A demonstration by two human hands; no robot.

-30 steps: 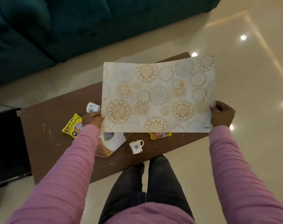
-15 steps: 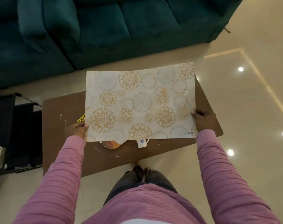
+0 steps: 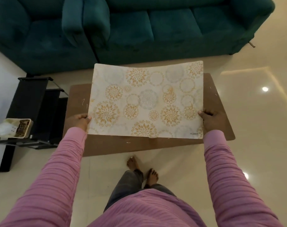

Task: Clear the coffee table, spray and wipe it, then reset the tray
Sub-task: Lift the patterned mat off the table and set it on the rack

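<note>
While a person in pink sleeves (image 3: 57,169) is standing by the near edge of the coffee table (image 3: 116,146), both hands are holding up a big mat (image 3: 147,99) w/ gold & grey flower rings on it. L hand (image 3: 79,121) is pinching the mat's left side, close to its near corner: thumb is lying on top, other fingers are going under & can't be seen. R hand (image 3: 212,119) is doing the same on the mat's right side, thumb on top, rest tucked under. Mat is hanging in the air over the table & is sagging a bit in the middle. It is hiding most of the table top, so I can't tell what is lying under it. Only the table's near edge, left edge & far right corner are peeking out. Small white bits (image 3: 128,142) are sitting by the near edge, & thin white marks (image 3: 84,102) are showing by the left edge. Past the far edge a green sofa (image 3: 155,30) is sitting. Left of the table a black stand (image 3: 33,102) is holding a small cream basket (image 3: 23,128). Bare feet (image 3: 151,175) are standing on the shiny floor (image 3: 254,145) by the near edge.
</note>
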